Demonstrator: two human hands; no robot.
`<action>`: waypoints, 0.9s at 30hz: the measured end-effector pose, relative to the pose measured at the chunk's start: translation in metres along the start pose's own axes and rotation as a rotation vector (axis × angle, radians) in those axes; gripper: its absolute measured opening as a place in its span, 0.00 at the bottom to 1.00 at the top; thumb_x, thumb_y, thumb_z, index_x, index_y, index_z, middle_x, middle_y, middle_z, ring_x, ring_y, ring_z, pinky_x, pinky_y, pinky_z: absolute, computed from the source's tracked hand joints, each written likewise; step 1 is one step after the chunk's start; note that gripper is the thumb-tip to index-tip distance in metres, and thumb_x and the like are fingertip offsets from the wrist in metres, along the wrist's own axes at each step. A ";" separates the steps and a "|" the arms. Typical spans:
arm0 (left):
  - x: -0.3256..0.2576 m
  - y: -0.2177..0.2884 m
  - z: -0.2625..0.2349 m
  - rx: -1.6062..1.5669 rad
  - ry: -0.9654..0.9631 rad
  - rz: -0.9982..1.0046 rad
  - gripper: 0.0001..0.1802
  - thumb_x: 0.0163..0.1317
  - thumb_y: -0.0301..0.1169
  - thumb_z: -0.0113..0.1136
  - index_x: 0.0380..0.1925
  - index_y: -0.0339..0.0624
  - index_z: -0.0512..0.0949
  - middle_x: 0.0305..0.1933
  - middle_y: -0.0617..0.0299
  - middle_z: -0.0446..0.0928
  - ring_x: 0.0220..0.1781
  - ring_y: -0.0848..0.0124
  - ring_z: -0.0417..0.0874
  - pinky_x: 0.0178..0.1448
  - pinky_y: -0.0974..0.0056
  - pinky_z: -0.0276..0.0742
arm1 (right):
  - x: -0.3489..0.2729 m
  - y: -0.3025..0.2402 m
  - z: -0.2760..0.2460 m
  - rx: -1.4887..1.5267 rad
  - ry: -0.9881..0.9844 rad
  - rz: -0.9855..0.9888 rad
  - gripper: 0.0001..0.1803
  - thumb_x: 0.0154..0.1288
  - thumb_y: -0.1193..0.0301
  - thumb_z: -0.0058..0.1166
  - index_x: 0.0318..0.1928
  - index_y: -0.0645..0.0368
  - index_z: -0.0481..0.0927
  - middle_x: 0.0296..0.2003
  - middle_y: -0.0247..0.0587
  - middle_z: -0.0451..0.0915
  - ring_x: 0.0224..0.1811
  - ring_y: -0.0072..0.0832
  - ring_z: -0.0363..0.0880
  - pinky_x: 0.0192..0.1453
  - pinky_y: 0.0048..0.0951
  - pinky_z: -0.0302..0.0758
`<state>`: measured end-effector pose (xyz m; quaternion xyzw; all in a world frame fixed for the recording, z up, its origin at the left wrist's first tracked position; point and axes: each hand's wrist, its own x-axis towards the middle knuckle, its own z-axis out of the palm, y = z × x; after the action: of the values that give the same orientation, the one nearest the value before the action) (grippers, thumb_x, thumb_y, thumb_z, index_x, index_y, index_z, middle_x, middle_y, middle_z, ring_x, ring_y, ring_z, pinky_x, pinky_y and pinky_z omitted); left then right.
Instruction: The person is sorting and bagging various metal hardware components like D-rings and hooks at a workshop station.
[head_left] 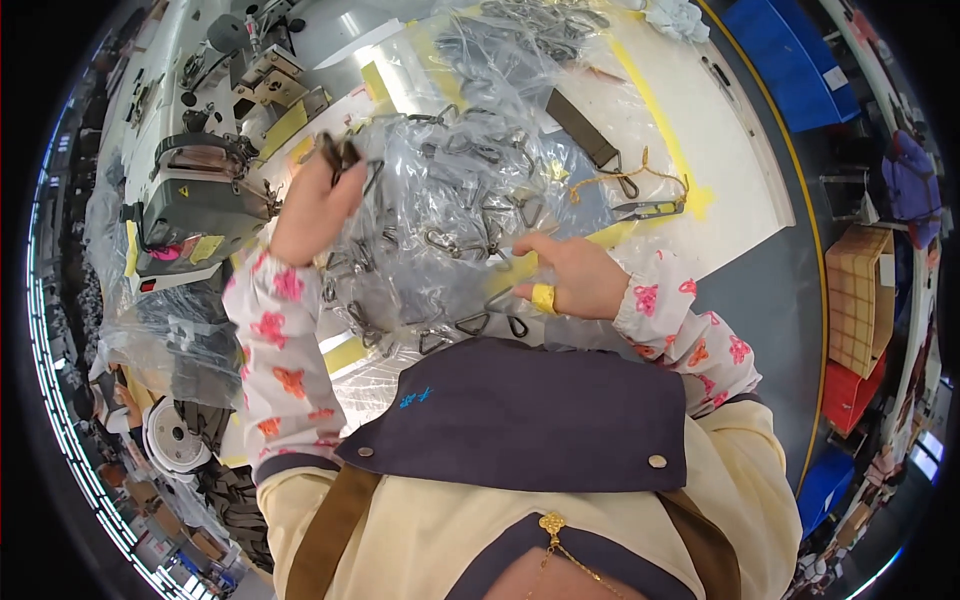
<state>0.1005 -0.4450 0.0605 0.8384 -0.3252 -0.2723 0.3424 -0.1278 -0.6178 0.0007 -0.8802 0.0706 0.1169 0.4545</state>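
Note:
My left hand (315, 210) is closed on a dark brown folded piece (337, 152), blurred, which looks like webbing strap. Beneath it lies a spread of clear plastic (415, 285) with metal snap hooks (455, 243) and triangular rings scattered over it. My right hand (583, 278) hovers at the right edge of this spread, its index finger and thumb apart, nothing visible between them. Yellow tape (543, 298) wraps one finger. Close to the thumb are metal rings (473, 323). Beyond this hand lies a dark webbing strap (580, 127) with a hook on its end.
Thread snips (650, 210) on a yellow cord (650, 172) lie on the white table (735, 190), right of the plastic. A sewing machine (195, 195) stands at the left. More metal hooks (545, 30) are heaped at the back. Blue bins (785, 60) stand past the right edge.

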 end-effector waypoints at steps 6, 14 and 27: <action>0.140 -0.002 0.033 0.777 -0.216 0.411 0.11 0.54 0.34 0.49 0.32 0.38 0.72 0.20 0.57 0.70 0.25 0.69 0.72 0.29 0.67 0.66 | -0.010 -0.001 -0.004 0.044 0.034 -0.071 0.20 0.51 0.58 0.54 0.40 0.58 0.69 0.20 0.48 0.73 0.26 0.45 0.73 0.30 0.37 0.68; 0.186 -0.022 0.040 -0.954 -0.258 -0.079 0.15 0.56 0.24 0.46 0.44 0.30 0.69 0.45 0.51 0.70 0.44 0.66 0.74 0.46 0.67 0.71 | -0.034 0.016 0.003 0.075 0.089 -0.009 0.20 0.52 0.56 0.53 0.39 0.57 0.70 0.17 0.46 0.73 0.22 0.44 0.73 0.28 0.39 0.68; -0.092 0.021 0.114 0.184 -0.021 0.403 0.30 0.42 0.30 0.62 0.48 0.39 0.66 0.41 0.54 0.71 0.41 0.61 0.72 0.45 0.64 0.67 | -0.027 0.028 0.010 0.070 0.124 0.067 0.18 0.49 0.63 0.58 0.37 0.63 0.73 0.24 0.42 0.73 0.25 0.29 0.71 0.32 0.26 0.68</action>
<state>-0.0436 -0.4349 0.0272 0.7813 -0.5132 -0.1764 0.3084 -0.1619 -0.6253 -0.0191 -0.8665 0.1319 0.0744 0.4757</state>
